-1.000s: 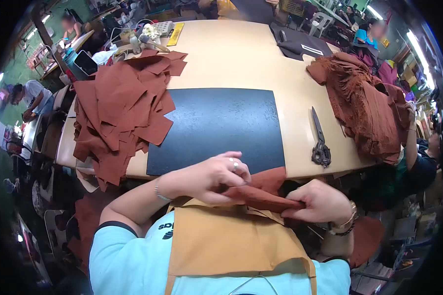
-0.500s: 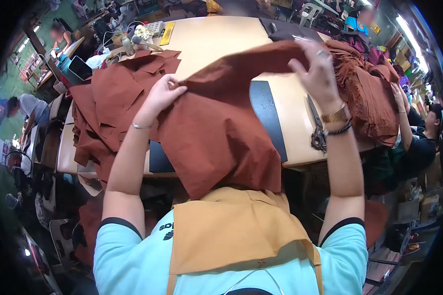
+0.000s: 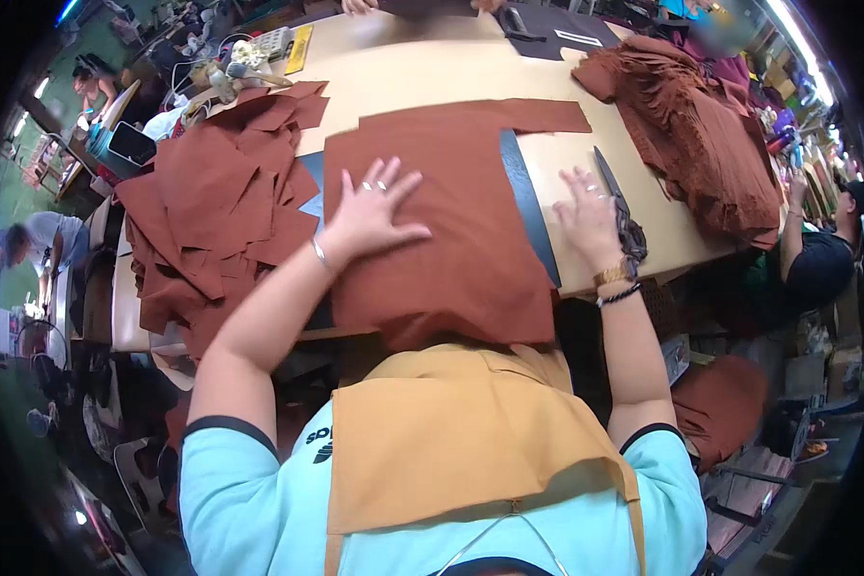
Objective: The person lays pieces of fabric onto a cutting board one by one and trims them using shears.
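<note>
A rust-brown piece of fabric [image 3: 442, 240] lies spread in front of me, over a dark blue board [image 3: 526, 192], its near end hanging over the table edge toward my apron. My left hand [image 3: 374, 213] rests flat on the fabric with fingers spread. To the right of the fabric, my right hand [image 3: 588, 219] is over the bare tabletop, fingers apart and holding nothing. Just beside it lies a pair of dark scissors [image 3: 626, 219], blades pointing away from me. A strip of the fabric extends right along its far edge.
Loose brown fabric pieces [image 3: 211, 202] are heaped at the left. A thick stack of brown fabric [image 3: 706, 144] sits at the right, near a seated person [image 3: 821, 250]. Across the table [image 3: 403, 72], another person's hands hold dark cloth. A yellow object [image 3: 299, 48] lies at the back left.
Both hands have let go of the raised fabric, which now lies flat. The left hand has moved onto it; the right has come down beside the scissors. Another person's hands have appeared across the table.
</note>
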Tool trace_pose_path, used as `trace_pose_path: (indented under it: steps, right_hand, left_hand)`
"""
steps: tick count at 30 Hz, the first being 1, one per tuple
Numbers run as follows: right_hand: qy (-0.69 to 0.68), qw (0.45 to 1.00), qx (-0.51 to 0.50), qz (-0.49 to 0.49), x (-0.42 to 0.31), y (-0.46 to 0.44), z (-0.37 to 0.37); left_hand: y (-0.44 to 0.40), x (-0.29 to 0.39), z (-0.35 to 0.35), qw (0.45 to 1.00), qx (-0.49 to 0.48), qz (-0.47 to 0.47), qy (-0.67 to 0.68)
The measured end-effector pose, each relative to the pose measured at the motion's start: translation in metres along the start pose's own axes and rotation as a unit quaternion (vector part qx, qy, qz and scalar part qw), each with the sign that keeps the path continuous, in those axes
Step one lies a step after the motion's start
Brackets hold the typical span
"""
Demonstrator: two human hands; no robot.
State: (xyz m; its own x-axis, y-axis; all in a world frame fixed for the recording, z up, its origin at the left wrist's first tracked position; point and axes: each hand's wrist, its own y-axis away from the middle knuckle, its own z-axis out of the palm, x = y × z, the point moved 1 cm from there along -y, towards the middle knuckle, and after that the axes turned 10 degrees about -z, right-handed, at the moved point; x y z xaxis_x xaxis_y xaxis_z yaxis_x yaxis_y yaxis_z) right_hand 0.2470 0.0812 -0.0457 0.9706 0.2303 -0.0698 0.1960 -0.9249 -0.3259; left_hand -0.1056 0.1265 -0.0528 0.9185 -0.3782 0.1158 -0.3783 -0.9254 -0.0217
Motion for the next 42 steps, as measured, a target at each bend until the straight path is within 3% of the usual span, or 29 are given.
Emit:
trace_pose_path:
  steps: [2, 4, 5, 7, 10, 13, 18, 19, 21, 22, 24, 25, 26, 28, 30, 33, 35, 42]
  right_hand:
    - [-0.037, 0.997, 0.06, 0.014, 0.047, 0.005, 0.002]
    - [-0.052, 0.993, 0.012, 0.105, 0.068, 0.022, -0.015]
    - [-0.051, 0.993, 0.004, 0.106, 0.083, 0.036, -0.016]
    - [-0.049, 0.993, -0.014, 0.109, 0.104, 0.062, -0.015]
    - [-0.068, 0.99, 0.042, 0.118, 0.108, 0.081, -0.013]
    - [-0.094, 0.984, 0.001, 0.154, 0.108, 0.079, -0.017]
    - [-0.028, 0.983, -0.095, 0.156, 0.112, 0.059, -0.028]
    - [-0.072, 0.973, -0.123, 0.18, 0.121, 0.054, -0.026]
    - [-0.157, 0.944, -0.175, 0.232, 0.134, 0.05, -0.026]
    - [-0.288, 0.904, -0.16, 0.273, 0.133, 0.054, -0.027]
    - [-0.523, 0.774, -0.116, 0.338, 0.127, 0.059, -0.031]
    - [-0.625, 0.687, -0.09, 0.36, 0.122, 0.06, -0.034]
    - [-0.686, 0.648, -0.058, 0.326, 0.118, 0.064, -0.031]
    - [-0.748, 0.594, -0.021, 0.294, 0.099, 0.076, -0.031]
    - [-0.785, 0.541, 0.035, 0.3, 0.079, 0.09, -0.024]
    - [-0.799, 0.515, 0.085, 0.297, 0.043, 0.113, -0.031]
    - [-0.771, 0.566, 0.052, 0.287, 0.017, 0.133, -0.044]
    - [-0.787, 0.532, -0.138, 0.28, -0.049, 0.179, -0.053]
  left_hand:
    - [-0.036, -0.038, -0.004, 0.997, 0.024, -0.012, -0.077]
    - [-0.053, -0.074, -0.016, 0.982, 0.048, -0.106, -0.148]
    - [-0.061, -0.094, -0.009, 0.968, 0.079, -0.142, -0.19]
    - [-0.059, -0.103, -0.017, 0.968, 0.084, -0.115, -0.205]
    - [-0.045, -0.078, -0.011, 0.988, 0.099, -0.037, -0.115]
    - [-0.021, -0.046, -0.002, 0.999, -0.033, 0.006, 0.006]
    - [-0.037, -0.101, -0.019, 0.989, -0.034, -0.074, -0.121]
    - [-0.039, -0.107, -0.03, 0.98, -0.03, -0.106, -0.167]
    - [-0.04, -0.101, -0.04, 0.981, 0.022, -0.077, -0.179]
    - [-0.043, -0.091, -0.041, 0.984, 0.052, -0.054, -0.162]
    - [-0.04, -0.048, -0.039, 0.987, 0.122, 0.034, -0.098]
    - [-0.032, -0.013, -0.041, 0.987, 0.119, 0.102, -0.039]
    - [-0.023, 0.026, -0.048, 0.991, 0.033, 0.131, 0.008]
    - [-0.011, 0.078, -0.018, 0.969, 0.026, 0.24, 0.056]
    - [-0.012, 0.117, 0.007, 0.952, 0.034, 0.267, 0.144]
    - [-0.026, 0.128, 0.033, 0.964, 0.023, 0.236, 0.123]
    - [-0.034, 0.115, 0.032, 0.969, 0.009, 0.204, 0.14]
    - [-0.021, 0.065, 0.02, 0.982, -0.018, 0.08, 0.167]
